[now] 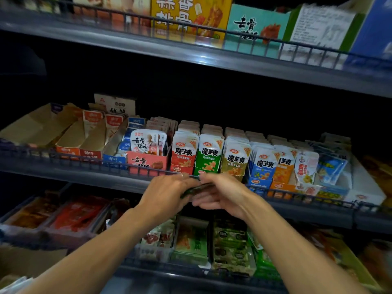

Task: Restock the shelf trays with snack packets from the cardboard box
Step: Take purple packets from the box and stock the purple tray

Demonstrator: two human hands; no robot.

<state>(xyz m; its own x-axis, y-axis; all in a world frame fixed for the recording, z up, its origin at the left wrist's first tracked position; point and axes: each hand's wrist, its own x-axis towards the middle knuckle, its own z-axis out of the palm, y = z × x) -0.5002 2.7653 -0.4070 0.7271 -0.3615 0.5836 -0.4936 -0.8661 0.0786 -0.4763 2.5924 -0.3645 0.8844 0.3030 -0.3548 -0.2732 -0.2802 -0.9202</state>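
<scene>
Two sets of fingers curl together around a thin dark stack of packets (196, 188), which we hold between our left hand (167, 193) and right hand (220, 194). We have it just in front of the middle shelf's wire rail (84, 161), below the green packet row (209, 153).

1. A shop: tiered metal shelves (212, 58) with wire front rails.
2. Snack packets (209, 152) stand in display trays (146, 163) at 12 o'clock.
3. Boxed goods (191, 15) line the top shelf.
</scene>
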